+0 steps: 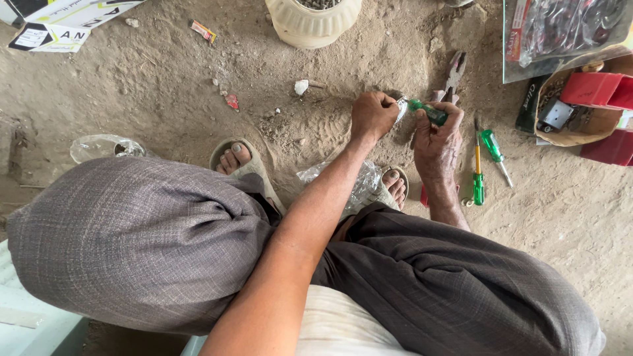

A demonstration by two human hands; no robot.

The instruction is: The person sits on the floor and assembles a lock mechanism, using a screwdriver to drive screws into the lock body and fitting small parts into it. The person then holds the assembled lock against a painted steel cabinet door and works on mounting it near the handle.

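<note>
Soft, even daylight fills the scene, bright without harshness. Shadows on the sandy dirt floor (165,86) are faint and short. The clear plastic packet (567,26) at top right shows glare. Wide-angle stretching bends the edges; focus stays sharp.

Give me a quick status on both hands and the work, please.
Left hand shut on a small metal part. Right hand shut on a green screwdriver, tip at the part. Pliers on the ground behind; nothing blocking.

White printed cardboard sheets (62,20) lie top left; a clear plastic packet (567,29) top right, above an open brown cardboard box (570,109).
</note>
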